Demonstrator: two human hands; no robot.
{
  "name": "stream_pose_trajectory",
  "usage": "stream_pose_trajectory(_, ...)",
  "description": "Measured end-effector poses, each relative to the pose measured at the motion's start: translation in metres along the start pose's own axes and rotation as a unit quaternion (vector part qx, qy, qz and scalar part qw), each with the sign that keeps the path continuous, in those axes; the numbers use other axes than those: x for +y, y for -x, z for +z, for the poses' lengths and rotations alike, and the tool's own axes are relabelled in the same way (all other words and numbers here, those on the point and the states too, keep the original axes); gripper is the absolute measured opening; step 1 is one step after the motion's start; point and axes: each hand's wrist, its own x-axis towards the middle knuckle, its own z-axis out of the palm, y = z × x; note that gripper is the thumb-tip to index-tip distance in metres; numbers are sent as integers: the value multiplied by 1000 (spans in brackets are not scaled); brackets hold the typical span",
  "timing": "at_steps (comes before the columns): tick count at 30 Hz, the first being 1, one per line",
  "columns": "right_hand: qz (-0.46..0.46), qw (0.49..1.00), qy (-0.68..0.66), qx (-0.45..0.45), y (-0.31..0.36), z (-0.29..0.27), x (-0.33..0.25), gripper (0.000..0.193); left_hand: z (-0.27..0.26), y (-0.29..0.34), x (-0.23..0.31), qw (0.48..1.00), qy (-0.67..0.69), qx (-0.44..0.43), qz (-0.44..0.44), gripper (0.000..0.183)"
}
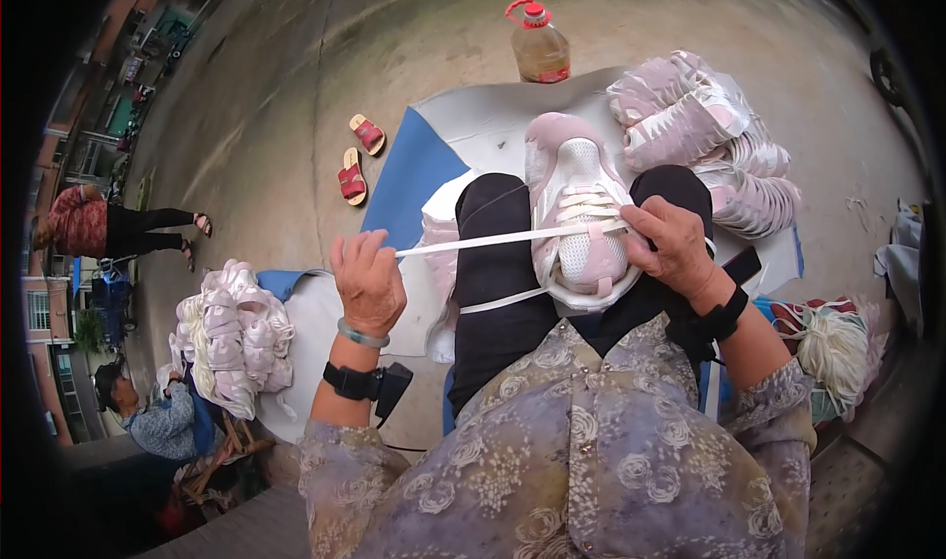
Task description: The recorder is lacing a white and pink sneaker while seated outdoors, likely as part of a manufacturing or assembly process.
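Holds white lace [483,240] taut across lap, pinched in L hand [370,281], while gripping R edge of pink-and-white shoe [579,170] w/ R hand [675,249]; rests shoe btwn knees [491,199], w/ red slippers [352,179] & bottle [541,55] on ground [424,47] ahead.

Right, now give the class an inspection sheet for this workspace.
Surface: black trousers; blue and white sheeting on the ground.
Job's things: pink and white shoe between the knees; white lace stretched straight.
Clutter: red sandals, bottle, lace bundle.
Grip: left hand closed on the lace; right hand at the shoe, exact hold unclear.
Cables: dark cable near the left wrist device.
Surroundings: seated person, another person, buildings.
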Motion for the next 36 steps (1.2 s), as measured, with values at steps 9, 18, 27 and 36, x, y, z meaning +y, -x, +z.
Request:
stream_pose_trajectory(9,-17,998,-15,-52,0,-32,-14,22,-11,-8,-2,1000,-15,24,-6,15)
stream_pose_trajectory(18,-37,995,52,-71,8,-51,7,14,3,7,-16,1000,-21,-17,11,11)
stream_pose_trajectory(27,35,997,0,-70,38,-50,17,11,8,34,-16,994,92,-55,13,7)
stream_pose_trajectory(36,43,973,206,-90,76,-171,104,19,-37,59,-97,1000,-7,-25,-5,5)
